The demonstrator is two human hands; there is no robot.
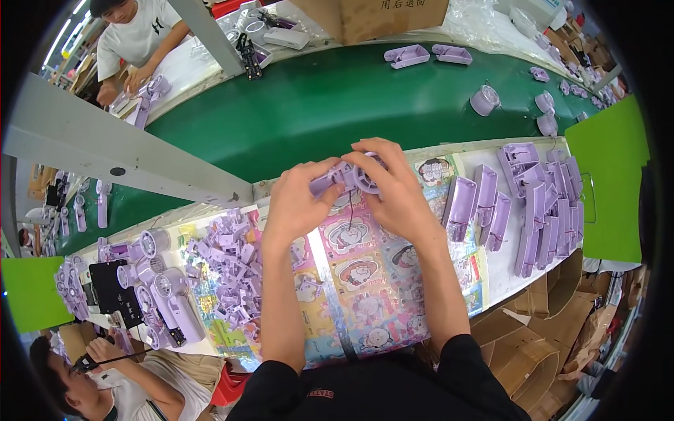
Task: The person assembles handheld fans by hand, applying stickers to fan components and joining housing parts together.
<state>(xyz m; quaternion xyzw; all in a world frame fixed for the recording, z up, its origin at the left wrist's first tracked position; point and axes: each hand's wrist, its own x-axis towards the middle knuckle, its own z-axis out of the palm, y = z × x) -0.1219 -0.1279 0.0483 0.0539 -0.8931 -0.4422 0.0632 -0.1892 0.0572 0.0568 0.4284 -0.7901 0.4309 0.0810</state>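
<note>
Over the table's near middle, both hands are closed on light purple plastic parts. My left hand grips a handle shell between thumb and fingers. My right hand is wrapped round a round fan head, fingers over its rim. The two parts meet between my hands; whether they are joined I cannot tell. A thin dark wire dangles beneath them. Under my forearms lies a table cover printed with cartoon figures. Left of my left forearm is a heap of small purple brackets.
Purple handle shells with wires lie at the right. Assembled fans stand at the left. Beyond the table runs a green conveyor belt carrying shells and fan heads. A grey metal post crosses the left. Co-workers sit at far left and lower left.
</note>
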